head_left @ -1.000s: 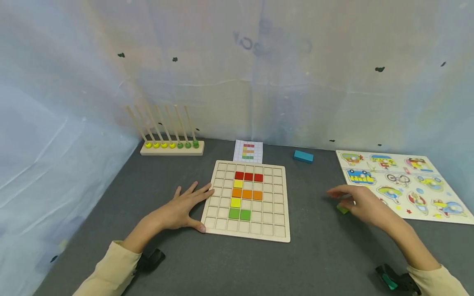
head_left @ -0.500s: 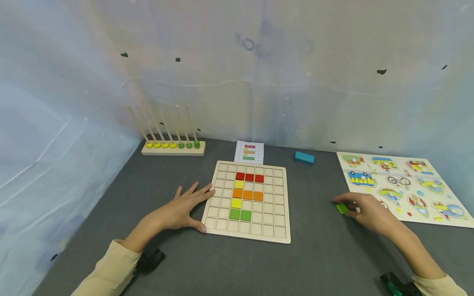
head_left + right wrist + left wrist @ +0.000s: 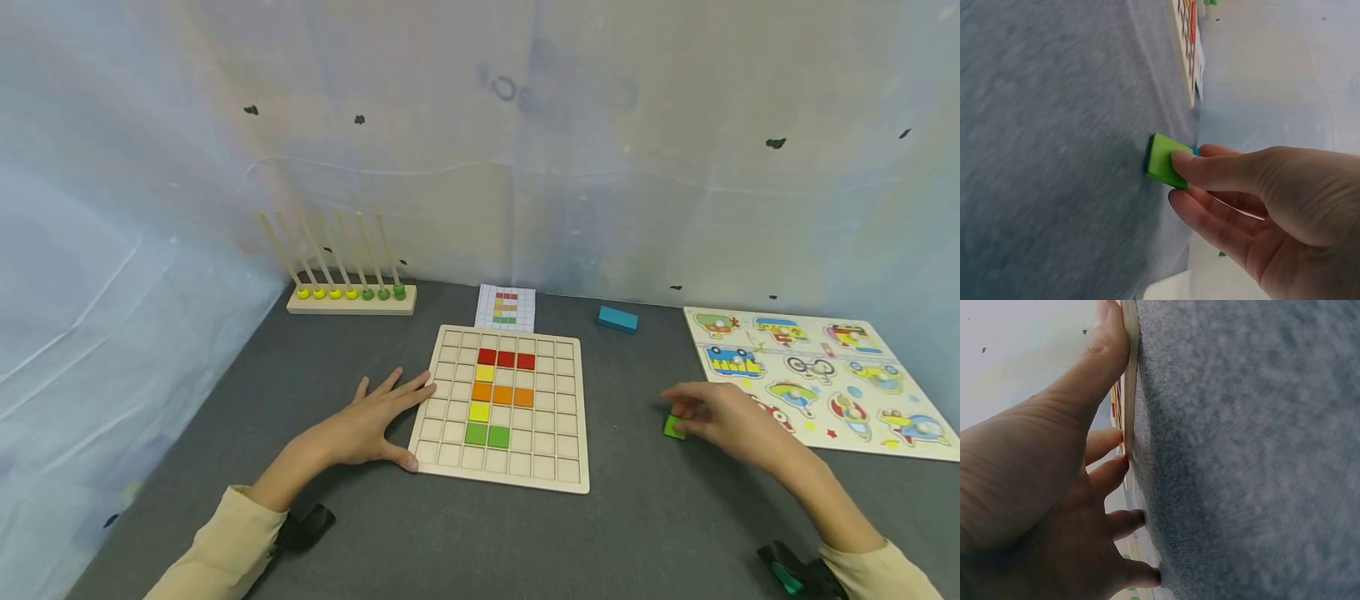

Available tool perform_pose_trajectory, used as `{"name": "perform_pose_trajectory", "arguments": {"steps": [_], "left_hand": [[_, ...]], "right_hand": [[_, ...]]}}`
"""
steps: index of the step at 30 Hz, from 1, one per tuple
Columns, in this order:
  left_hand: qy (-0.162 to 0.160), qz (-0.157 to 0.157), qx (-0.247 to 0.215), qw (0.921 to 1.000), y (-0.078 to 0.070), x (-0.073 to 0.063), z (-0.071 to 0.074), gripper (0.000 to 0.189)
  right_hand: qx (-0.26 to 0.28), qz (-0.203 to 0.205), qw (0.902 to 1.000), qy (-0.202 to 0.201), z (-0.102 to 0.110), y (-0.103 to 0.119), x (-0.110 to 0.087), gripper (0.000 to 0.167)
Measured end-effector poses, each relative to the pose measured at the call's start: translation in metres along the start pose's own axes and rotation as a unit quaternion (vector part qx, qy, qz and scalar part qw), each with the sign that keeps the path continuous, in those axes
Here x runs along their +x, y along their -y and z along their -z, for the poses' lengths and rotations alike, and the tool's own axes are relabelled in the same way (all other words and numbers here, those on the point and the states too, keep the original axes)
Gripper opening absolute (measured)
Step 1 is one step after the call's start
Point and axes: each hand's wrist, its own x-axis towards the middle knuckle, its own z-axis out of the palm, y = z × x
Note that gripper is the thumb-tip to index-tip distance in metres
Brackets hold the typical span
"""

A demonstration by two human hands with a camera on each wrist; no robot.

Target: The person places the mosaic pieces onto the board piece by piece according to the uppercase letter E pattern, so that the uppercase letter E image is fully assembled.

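My right hand (image 3: 723,417) pinches a small green square tile (image 3: 1165,164) between thumb and fingers, close over the dark table to the right of the board. With fingers spread, my left hand (image 3: 367,425) rests at the left edge of a wooden grid board (image 3: 551,417); its thumb and fingertips touch the rim in the left wrist view. On the board lie three red tiles (image 3: 506,359) in a row, a yellow tile (image 3: 485,373), three orange tiles (image 3: 502,395), another yellow tile (image 3: 479,412) and two green tiles (image 3: 487,435).
Behind the board lies a paper pattern card (image 3: 506,308). A blue block (image 3: 617,319) sits at the back. A peg stand with beads (image 3: 350,302) is at back left, and a vehicle picture puzzle board (image 3: 817,379) lies to the right.
My right hand has picked at the green tile, now gripping it, and has shifted slightly left with it. My left hand stays on the board's edge.
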Motion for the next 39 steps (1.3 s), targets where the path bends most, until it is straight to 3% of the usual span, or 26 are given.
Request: {"name": "perform_pose_trajectory", "arguments": {"steps": [15, 24, 39], "left_hand": [[0.002, 0.003, -0.004, 1.0000, 0.002, 0.002, -0.004, 0.112], [0.004, 0.001, -0.007, 1.0000, 0.001, 0.002, -0.002, 0.111], [-0.001, -0.002, -0.007, 1.0000, 0.002, 0.001, -0.001, 0.111]], "right_hand": [[0.035, 0.057, 0.9977, -0.007, -0.015, 0.034, 0.031, 0.035], [0.054, 0.064, 0.9959, 0.033, -0.026, 0.051, 0.049, 0.033], [0.078, 0.097, 0.9907, 0.055, -0.039, 0.080, 0.077, 0.030]]}}
